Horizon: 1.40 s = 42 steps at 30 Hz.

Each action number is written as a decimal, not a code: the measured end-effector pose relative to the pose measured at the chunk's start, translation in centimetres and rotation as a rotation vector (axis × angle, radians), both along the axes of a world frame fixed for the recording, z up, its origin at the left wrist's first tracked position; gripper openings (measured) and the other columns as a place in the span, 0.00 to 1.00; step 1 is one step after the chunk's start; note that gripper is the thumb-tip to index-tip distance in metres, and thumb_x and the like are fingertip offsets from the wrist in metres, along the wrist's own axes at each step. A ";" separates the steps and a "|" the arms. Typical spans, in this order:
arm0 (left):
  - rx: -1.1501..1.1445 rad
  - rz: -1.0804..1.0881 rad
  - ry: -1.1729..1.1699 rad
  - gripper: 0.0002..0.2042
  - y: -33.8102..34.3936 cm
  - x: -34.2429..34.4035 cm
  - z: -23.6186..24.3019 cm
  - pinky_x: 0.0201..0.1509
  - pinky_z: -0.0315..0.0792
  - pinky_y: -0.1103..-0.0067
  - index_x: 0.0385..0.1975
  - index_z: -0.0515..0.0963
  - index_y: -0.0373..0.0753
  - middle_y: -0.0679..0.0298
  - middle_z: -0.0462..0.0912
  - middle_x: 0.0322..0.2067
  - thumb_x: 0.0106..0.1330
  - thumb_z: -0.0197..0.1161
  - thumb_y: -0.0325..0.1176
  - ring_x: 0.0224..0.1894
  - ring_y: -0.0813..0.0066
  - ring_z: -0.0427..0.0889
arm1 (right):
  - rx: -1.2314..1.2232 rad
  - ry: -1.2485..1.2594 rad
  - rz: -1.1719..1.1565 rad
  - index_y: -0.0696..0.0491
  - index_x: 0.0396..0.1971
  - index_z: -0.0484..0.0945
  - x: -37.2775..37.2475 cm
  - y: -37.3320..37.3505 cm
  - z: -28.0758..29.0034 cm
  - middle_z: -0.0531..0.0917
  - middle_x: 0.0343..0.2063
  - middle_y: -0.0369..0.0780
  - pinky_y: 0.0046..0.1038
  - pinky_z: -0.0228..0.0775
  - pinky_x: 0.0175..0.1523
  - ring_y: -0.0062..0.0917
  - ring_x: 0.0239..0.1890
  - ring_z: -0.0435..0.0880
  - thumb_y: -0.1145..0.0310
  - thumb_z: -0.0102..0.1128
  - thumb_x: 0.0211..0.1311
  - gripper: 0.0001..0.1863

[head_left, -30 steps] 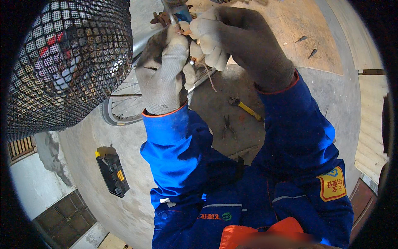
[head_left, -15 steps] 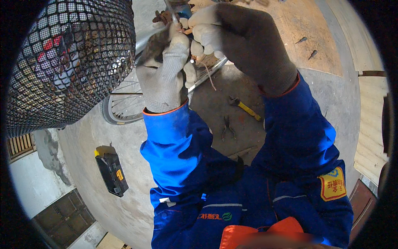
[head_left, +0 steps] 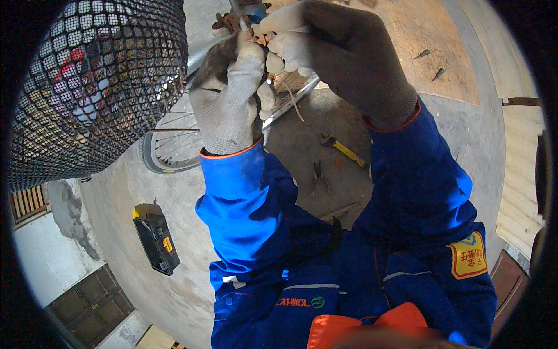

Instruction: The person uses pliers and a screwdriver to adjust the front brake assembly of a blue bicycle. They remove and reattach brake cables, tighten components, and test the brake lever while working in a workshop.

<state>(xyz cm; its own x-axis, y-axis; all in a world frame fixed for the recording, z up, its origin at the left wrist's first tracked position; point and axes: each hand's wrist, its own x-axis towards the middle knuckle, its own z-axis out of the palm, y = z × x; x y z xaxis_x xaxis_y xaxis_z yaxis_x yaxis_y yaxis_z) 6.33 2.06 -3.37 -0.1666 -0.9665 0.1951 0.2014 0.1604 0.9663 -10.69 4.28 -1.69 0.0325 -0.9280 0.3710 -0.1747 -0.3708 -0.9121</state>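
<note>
My left hand (head_left: 229, 96), in a pale work glove, is closed with its thumb raised beside a thin grey rod or tube (head_left: 239, 14). What lies inside its fingers is mostly hidden. From the right, my gloved right hand (head_left: 343, 61) meets it, fingertips pinched together. A small copper-coloured piece (head_left: 264, 39) shows between the two hands, too small to name. Below the fingers hangs a thin pale pinkish wire (head_left: 295, 102). Behind and under my left hand is a bicycle wheel (head_left: 152, 152) with a grey tyre and spokes.
A black mesh basket (head_left: 116, 116) with colourful contents fills the upper left. On the floor lie a yellow-handled adjustable wrench (head_left: 349, 153), pliers (head_left: 318, 177) and an open black toolbox (head_left: 154, 241). Two small dark tools (head_left: 438, 74) rest on a brown board (head_left: 459, 87).
My right fingertips have shifted slightly, and more of the copper-coloured piece shows between the hands. The grey rod has moved a little left, and the basket appears slightly shifted.
</note>
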 end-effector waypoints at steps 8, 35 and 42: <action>-0.007 0.052 -0.016 0.19 -0.1 -0.4 -0.1 0.13 0.58 0.88 0.49 0.80 0.30 0.60 0.84 0.29 0.69 0.66 0.42 0.14 0.85 0.71 | -0.134 -0.048 0.034 0.59 0.40 0.79 0.1 -0.7 -0.7 0.81 0.27 0.34 0.21 0.70 0.35 0.15 0.29 0.76 0.79 0.58 0.62 0.07; -0.028 0.041 -0.022 0.16 0.1 -0.3 0.0 0.17 0.61 0.90 0.47 0.80 0.31 0.64 0.84 0.28 0.69 0.66 0.37 0.18 0.88 0.73 | -0.072 -0.110 0.086 0.59 0.42 0.77 0.1 -0.3 -0.1 0.80 0.27 0.34 0.20 0.71 0.34 0.14 0.29 0.77 0.80 0.55 0.66 0.07; -0.060 0.088 -0.073 0.18 -0.6 -0.2 -0.8 0.16 0.61 0.92 0.50 0.80 0.32 0.64 0.84 0.30 0.68 0.67 0.41 0.19 0.88 0.74 | -0.017 -0.319 0.238 0.59 0.48 0.76 -0.3 -1.0 -1.7 0.81 0.33 0.37 0.23 0.74 0.39 0.18 0.35 0.80 0.80 0.54 0.67 0.11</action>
